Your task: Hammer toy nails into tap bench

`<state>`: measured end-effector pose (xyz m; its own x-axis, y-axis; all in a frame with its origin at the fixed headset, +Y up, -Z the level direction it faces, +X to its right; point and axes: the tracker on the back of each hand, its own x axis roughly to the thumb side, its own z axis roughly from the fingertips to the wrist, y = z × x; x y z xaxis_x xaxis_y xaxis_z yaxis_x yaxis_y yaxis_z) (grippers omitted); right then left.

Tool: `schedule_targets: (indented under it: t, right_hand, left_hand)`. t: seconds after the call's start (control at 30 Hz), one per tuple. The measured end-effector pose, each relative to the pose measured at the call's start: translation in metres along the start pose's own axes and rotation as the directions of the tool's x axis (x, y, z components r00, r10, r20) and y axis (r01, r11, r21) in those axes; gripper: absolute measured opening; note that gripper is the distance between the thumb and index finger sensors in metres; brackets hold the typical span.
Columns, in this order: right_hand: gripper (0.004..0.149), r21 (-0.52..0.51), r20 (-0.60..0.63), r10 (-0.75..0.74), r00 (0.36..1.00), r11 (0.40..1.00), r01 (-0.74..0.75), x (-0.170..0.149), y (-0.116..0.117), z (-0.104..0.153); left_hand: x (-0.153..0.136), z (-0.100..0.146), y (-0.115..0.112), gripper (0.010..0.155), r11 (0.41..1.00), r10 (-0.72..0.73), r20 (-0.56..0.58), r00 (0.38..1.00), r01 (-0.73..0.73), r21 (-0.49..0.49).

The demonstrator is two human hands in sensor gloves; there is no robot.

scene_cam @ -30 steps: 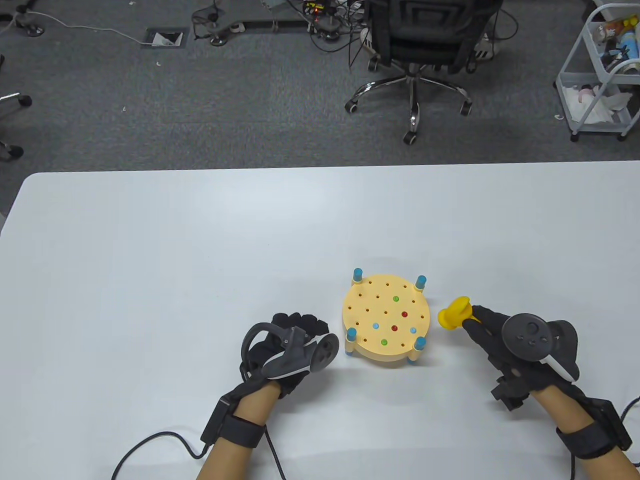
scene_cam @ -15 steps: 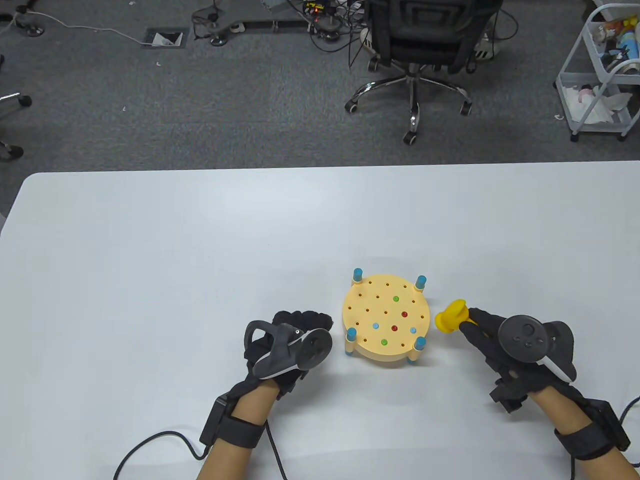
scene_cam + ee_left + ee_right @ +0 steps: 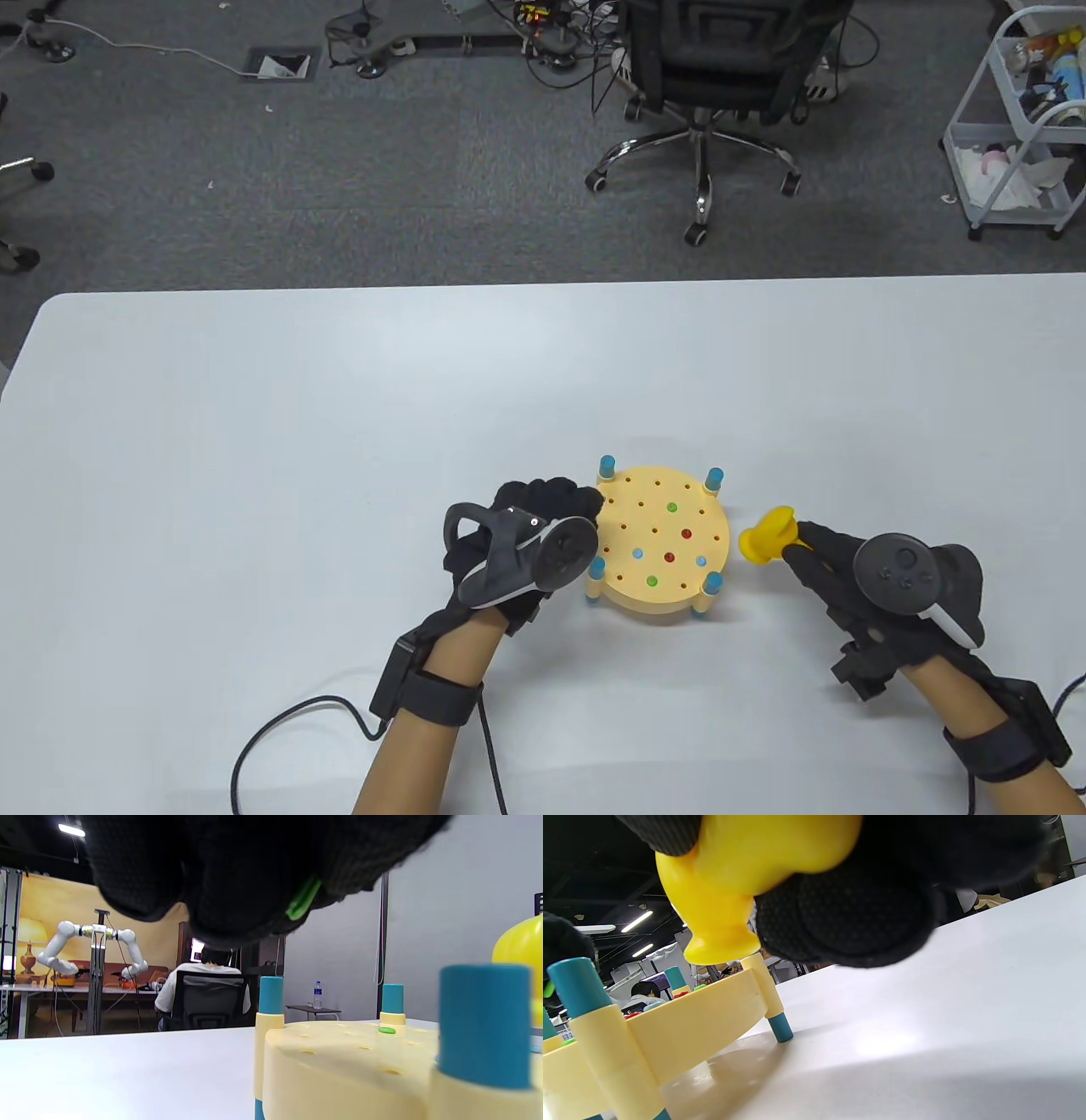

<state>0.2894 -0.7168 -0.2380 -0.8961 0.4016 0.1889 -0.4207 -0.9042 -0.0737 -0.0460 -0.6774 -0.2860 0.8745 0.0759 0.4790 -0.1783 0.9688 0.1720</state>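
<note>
The round yellow tap bench (image 3: 624, 586) stands on the white table on blue-tipped posts (image 3: 607, 465). Green (image 3: 672, 508), red (image 3: 686, 534) and blue (image 3: 637, 553) nail heads sit low in its top. My left hand (image 3: 570, 501) is at the bench's left rim, fingers curled. In the left wrist view a green nail (image 3: 303, 899) peeks out between its fingers (image 3: 237, 899), above the bench (image 3: 339, 1065). My right hand (image 3: 806, 543) grips the yellow toy hammer (image 3: 768, 533) just right of the bench. The hammer head (image 3: 746, 878) hangs above the table beside the bench (image 3: 691, 1014).
The glove cables (image 3: 288, 739) trail over the table's front edge. Beyond the table's far edge are an office chair (image 3: 704, 68) and a white cart (image 3: 1022, 127) on grey carpet.
My left hand has moved right and forward, from beside the bench to its left rim. My right hand and the hammer have barely shifted.
</note>
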Motion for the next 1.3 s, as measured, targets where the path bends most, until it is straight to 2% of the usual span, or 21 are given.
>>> schedule_targets:
  t: [0.23,0.6,0.83,1.3]
  right_hand:
    - [0.067,0.01,0.002,-0.005,1.0,1.0,0.005,-0.001,0.001,0.0]
    - [0.067,0.024,0.003,-0.002,1.0,1.0,0.002,0.0,0.002,-0.001]
    - [0.067,0.033,0.005,0.002,1.0,0.999,-0.002,0.0,0.004,-0.001]
    - [0.067,0.039,0.006,0.005,1.0,0.999,-0.005,0.001,0.005,-0.001]
  left_hand:
    - [0.003,-0.023,-0.015,0.037,0.996,0.006,-0.04,0.999,-0.01,-0.086]
    - [0.0,-0.037,-0.035,0.037,0.978,0.068,-0.088,0.994,-0.084,-0.19]
    - [0.0,-0.036,-0.038,0.038,0.975,0.066,-0.082,0.994,-0.082,-0.208]
    - [-0.006,-0.025,-0.036,0.037,0.977,0.106,-0.052,0.993,-0.113,-0.181]
